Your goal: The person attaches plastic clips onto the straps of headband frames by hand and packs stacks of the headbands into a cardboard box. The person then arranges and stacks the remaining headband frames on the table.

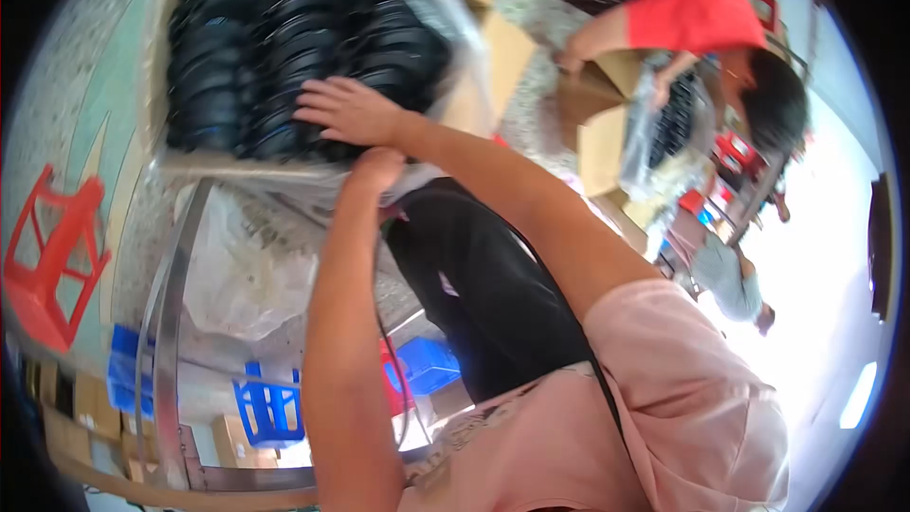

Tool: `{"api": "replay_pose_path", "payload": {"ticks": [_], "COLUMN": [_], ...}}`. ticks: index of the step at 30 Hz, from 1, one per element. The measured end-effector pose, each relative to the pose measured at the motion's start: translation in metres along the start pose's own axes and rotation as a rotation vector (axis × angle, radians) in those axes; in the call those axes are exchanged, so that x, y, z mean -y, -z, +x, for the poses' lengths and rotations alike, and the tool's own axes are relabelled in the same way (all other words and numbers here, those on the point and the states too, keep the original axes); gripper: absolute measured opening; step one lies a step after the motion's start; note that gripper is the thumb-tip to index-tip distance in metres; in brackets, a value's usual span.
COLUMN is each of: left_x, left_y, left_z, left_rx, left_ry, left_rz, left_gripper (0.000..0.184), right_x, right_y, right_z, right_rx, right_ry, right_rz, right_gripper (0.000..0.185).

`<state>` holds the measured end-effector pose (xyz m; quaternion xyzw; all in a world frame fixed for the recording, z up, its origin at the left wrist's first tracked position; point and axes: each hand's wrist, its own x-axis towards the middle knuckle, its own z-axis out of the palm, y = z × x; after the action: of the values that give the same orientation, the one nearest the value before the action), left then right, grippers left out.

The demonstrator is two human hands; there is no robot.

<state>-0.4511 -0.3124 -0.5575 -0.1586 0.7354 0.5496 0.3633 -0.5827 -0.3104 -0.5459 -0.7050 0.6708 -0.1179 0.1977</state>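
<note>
My right hand [353, 112] lies palm down with its fingers spread on glossy, curved black pieces [213, 66]. These are stacked in three rows inside a plastic-lined carton [154, 76]; what kind of part they are, I cannot make out. Just below the right wrist, my left hand [382, 167] is closed at the carton's near edge. Its fingers are mostly hidden, and what they grip does not show. A clear plastic liner [464, 33] folds over the carton's rim.
Beneath the carton is a metal frame [169, 322]. A red stool [57, 261] stands at the left, and a blue stool [270, 408] lower down. At upper right a co-worker in red [697, 0] bends over another open carton [599, 147]. Another person [728, 275] is farther off.
</note>
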Motion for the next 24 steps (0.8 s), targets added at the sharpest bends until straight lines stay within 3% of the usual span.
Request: {"api": "replay_pose_path", "payload": {"ticks": [2,4,7,8,10,11,15,18,21,22,24], "left_x": [-0.015,0.007,-0.102,-0.123,-0.147,-0.154,-0.158,-0.115,-0.089,-0.080,-0.064], "left_y": [0.012,0.023,0.101,0.115,0.128,0.132,0.117,0.070,0.056,0.056,0.046], "left_z": [-0.014,-0.022,-0.092,-0.109,-0.138,-0.148,-0.160,-0.128,-0.104,-0.099,-0.089], "left_rx": [-0.002,0.024,0.060,0.037,0.038,0.055,0.001,-0.380,-0.546,-0.510,-0.557], "left_ry": [0.073,-0.122,0.036,0.080,0.167,0.205,0.290,0.532,0.577,0.498,0.622], "left_rz": [0.184,0.306,0.089,0.099,0.027,-0.045,0.434,0.224,0.089,0.168,0.027], "left_gripper": [0.027,0.027,0.027,0.027,0.027,0.028,0.025,0.033,0.035,0.036,0.036], "right_x": [0.012,0.026,0.026,0.019,0.013,0.012,0.030,0.044,0.077,0.087,0.099], "right_y": [0.021,0.057,0.080,0.088,0.114,0.127,0.149,0.121,0.103,0.090,0.078], "right_z": [-0.008,-0.031,-0.109,-0.134,-0.172,-0.177,-0.150,-0.138,-0.110,-0.109,-0.119], "right_rx": [0.037,0.071,0.039,0.150,0.636,0.723,0.509,0.238,0.389,0.293,0.247], "right_ry": [-0.066,-0.294,-0.426,-0.445,-0.403,-0.370,-0.283,-0.073,-0.286,-0.284,-0.287], "right_rz": [-0.057,-0.006,-0.070,-0.095,-0.126,-0.108,0.107,0.087,0.207,0.220,0.395], "right_gripper": [0.059,0.066,0.073,0.065,0.053,0.050,0.056,0.052,0.054,0.046,0.037]}}
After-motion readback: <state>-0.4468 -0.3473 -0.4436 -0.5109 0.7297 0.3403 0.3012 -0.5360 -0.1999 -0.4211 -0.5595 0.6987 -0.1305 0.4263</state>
